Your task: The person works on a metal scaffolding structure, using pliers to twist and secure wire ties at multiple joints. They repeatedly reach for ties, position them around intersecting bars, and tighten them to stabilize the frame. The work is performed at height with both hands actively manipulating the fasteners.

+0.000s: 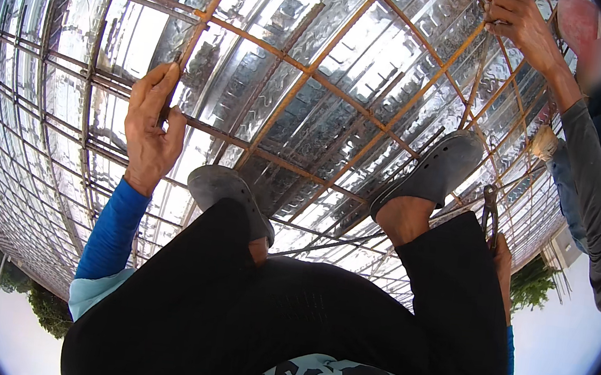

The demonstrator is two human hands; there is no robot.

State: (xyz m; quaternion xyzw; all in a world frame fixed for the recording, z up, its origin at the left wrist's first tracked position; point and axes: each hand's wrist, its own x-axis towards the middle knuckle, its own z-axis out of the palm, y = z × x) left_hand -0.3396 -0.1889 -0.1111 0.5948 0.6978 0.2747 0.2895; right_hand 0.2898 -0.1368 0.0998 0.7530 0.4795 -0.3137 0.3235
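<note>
My left hand (150,130) is closed round a rusty rebar (216,2), thumb on one side and fingers on the other, near where it meets a crossing bar. My right hand (504,264), partly hidden behind my right knee, grips the handles of metal pincers (491,203). Their jaws point away from me, over the bars and apart from my left hand. The rebar mesh (306,75) of crossing rods lies over shiny ribbed metal sheeting (248,70). Several bars rest doubled side by side left of my left hand.
I squat on the mesh in dark clogs (445,163). At the upper right, a co-worker's hand (521,24) touches a rebar crossing, its grey-sleeved arm (591,158) reaching in from the right. Trees (533,282) stand beyond the mesh's edge.
</note>
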